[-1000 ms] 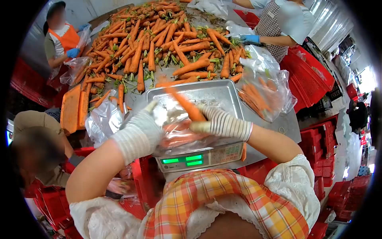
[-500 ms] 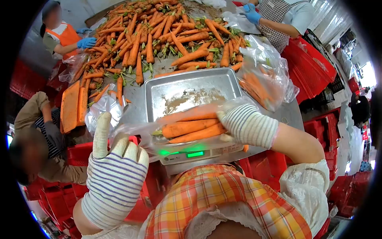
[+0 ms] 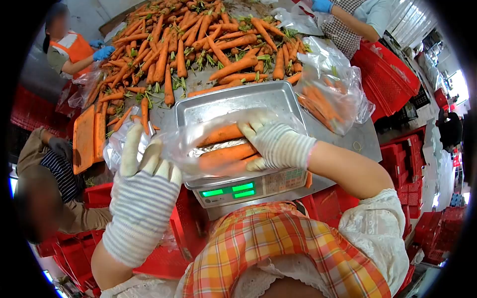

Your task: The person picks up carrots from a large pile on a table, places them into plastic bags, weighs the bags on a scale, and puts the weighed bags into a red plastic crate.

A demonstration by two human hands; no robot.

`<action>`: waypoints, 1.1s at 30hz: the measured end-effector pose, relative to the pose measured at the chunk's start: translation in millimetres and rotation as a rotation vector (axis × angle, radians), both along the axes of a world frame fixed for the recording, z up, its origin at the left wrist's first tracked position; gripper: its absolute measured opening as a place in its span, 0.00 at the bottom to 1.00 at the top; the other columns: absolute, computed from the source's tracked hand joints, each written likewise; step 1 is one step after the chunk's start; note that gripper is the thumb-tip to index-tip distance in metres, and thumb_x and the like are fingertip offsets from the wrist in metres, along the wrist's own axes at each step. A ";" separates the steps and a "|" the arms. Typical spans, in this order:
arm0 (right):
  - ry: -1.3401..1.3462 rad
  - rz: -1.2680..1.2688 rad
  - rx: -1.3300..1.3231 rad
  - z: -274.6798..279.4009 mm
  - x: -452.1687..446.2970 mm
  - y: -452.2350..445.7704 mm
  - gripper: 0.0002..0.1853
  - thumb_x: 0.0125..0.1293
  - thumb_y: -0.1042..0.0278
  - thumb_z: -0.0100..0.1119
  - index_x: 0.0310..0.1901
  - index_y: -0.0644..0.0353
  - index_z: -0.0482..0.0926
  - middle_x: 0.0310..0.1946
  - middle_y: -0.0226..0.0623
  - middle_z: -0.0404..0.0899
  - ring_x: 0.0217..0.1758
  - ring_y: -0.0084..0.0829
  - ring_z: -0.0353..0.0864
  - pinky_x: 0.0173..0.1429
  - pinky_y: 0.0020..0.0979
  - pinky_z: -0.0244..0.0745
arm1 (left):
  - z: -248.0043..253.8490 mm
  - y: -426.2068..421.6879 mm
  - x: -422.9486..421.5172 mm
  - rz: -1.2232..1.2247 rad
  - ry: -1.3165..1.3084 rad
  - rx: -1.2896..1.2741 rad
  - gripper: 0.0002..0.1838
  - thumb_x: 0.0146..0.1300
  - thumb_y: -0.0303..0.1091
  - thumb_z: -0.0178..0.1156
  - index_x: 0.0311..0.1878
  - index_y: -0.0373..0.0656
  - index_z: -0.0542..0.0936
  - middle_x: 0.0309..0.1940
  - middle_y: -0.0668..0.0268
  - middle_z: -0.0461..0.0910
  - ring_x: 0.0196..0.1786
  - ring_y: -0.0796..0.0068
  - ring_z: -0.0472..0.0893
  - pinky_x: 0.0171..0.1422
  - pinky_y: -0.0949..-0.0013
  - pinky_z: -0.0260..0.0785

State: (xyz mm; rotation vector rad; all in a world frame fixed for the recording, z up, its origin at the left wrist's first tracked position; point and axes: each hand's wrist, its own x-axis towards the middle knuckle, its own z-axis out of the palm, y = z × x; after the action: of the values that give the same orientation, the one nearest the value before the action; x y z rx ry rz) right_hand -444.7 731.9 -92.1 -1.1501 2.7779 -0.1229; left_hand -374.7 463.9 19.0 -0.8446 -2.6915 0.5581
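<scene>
A clear plastic bag with carrots in it (image 3: 226, 154) lies over the front of the metal scale tray (image 3: 186, 102). My right hand (image 3: 280, 145), in a striped knit glove, grips the bag's right side, fingers bent over the carrots. At the bag's left end is my left hand (image 3: 144, 203), gloved too, its index finger pointing up and the other fingers bent near the plastic; whether they pinch it is hard to tell. Below the tray, the scale's green displays (image 3: 228, 190) are lit.
Loose carrots (image 3: 198, 42) are heaped across the table. Another bag of carrots (image 3: 325, 102) lies right of the tray, an orange crate (image 3: 84, 141) at left. Co-workers stand at left (image 3: 74, 52) and upper right (image 3: 348, 30); another person (image 3: 47, 198) is lower left. Red crates (image 3: 382, 79) surround the table.
The carrots went from the tray into the bag my right hand holds. My left hand moved down and left off the tray. Lately the bag shifted slightly left and the right co-worker's hands moved up.
</scene>
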 end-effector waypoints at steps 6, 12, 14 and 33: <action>-0.214 0.042 0.011 50.4 45.4 23.4 0.37 0.55 0.44 0.58 0.53 0.72 0.69 0.52 0.56 0.72 0.61 0.48 0.68 0.68 0.44 0.55 | 47.6 5.2 34.4 -0.071 -0.049 -0.170 0.11 0.40 0.28 0.59 0.31 0.42 0.75 0.29 0.65 0.76 0.50 0.70 0.76 0.71 0.41 0.50; 0.256 0.322 0.604 139.5 65.8 49.1 0.24 0.52 0.47 0.61 0.37 0.63 0.76 0.30 0.41 0.77 0.45 0.42 0.76 0.62 0.42 0.66 | 50.4 -7.3 36.7 -0.280 0.029 -0.117 0.10 0.41 0.30 0.61 0.30 0.45 0.73 0.28 0.67 0.75 0.40 0.69 0.74 0.55 0.45 0.61; 0.412 0.292 0.413 143.3 60.8 58.5 0.22 0.51 0.49 0.63 0.36 0.62 0.76 0.30 0.41 0.76 0.44 0.42 0.76 0.62 0.41 0.66 | 44.3 -7.9 35.3 -0.285 0.085 -0.095 0.13 0.45 0.29 0.62 0.36 0.46 0.73 0.30 0.67 0.73 0.48 0.65 0.73 0.64 0.35 0.53; -0.150 -0.274 -1.102 68.1 24.8 -11.7 0.21 0.47 0.69 0.63 0.46 0.60 0.76 0.39 0.41 0.76 0.42 0.45 0.76 0.47 0.39 0.73 | -32.4 84.9 -43.1 -0.094 -1.418 1.956 0.46 0.50 0.23 0.67 0.71 0.43 0.54 0.45 0.66 0.72 0.42 0.81 0.73 0.50 0.76 0.67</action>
State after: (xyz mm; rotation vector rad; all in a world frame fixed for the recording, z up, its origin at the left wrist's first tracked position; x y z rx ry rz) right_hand -419.9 720.2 -24.0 -0.7726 2.6478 -1.8266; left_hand -417.8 548.8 -13.4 -0.5278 -1.9948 -2.9691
